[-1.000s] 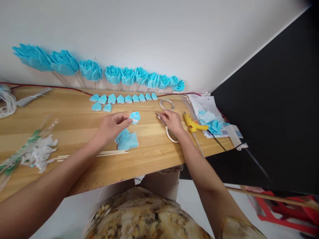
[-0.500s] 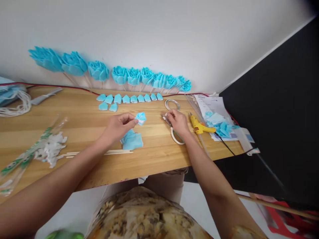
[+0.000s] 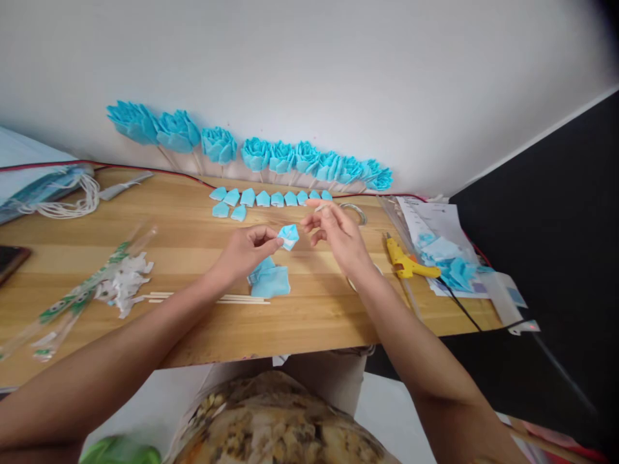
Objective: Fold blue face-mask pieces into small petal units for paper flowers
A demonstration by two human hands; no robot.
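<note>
My left hand pinches a small folded light-blue fabric petal between thumb and fingertips. Below it on the wooden table lie flat light-blue fabric pieces. My right hand hovers just right of the petal, apart from it. Its thumb and index finger come together around a small whitish bit too small to name, while its other fingers are loosely curled. Partly behind the right hand and wrist are two tape rolls, one farther back and one nearer. Several folded blue petals form rows behind my hands.
Blue fabric flowers on sticks lean against the wall. A yellow glue gun lies at right, beside blue scraps on papers. White scraps, thin wooden sticks and clear green-printed wrappers lie at left. A phone sits at the left edge.
My right hand has moved up and left, away from the tape rolls and toward the petal. The left hand still holds the petal. The view has shifted slightly left.
</note>
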